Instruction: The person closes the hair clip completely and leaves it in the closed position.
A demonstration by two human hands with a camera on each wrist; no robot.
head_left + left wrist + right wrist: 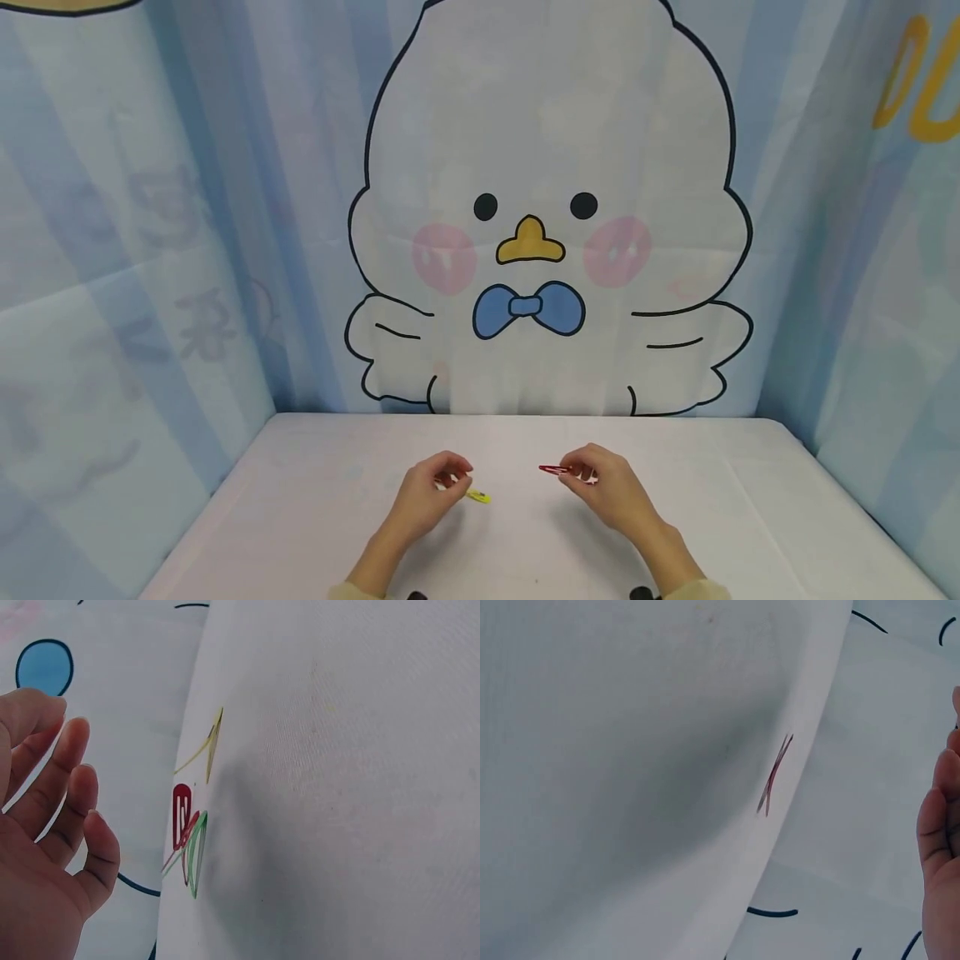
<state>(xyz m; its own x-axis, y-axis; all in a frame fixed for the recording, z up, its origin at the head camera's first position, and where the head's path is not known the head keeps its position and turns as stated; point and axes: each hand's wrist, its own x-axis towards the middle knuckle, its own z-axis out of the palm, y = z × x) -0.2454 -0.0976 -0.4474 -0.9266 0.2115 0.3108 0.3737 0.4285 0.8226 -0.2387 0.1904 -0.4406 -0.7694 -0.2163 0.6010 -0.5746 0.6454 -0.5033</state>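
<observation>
See a yellow clip at lower centre of the head view, partly hidden behind the left hand, and a red clip a little farther right, with one end covered by the right hand. In the left wrist view, find the yellow clip on the table, left of centre, splayed into a thin V; just below, a slotted red clip and a green clip, too overlapped to sort out fully. Left hand raised above the table, with fingers loosely bent and parted, holding nothing. Right hand loosely bent too, apparently gripping nothing, though hard to be sure with thumb and forefinger beyond the right edge of the right wrist view. There, see the red clip edge-on as crossed thin lines right of centre, apart from the visible fingertips. At the bottom edge of the head view, pale sleeves and dark round objects, cut off and unidentifiable. Behind, a backdrop with a bird drawing, cropped at the top, and yellow lettering cut off at upper right.
</observation>
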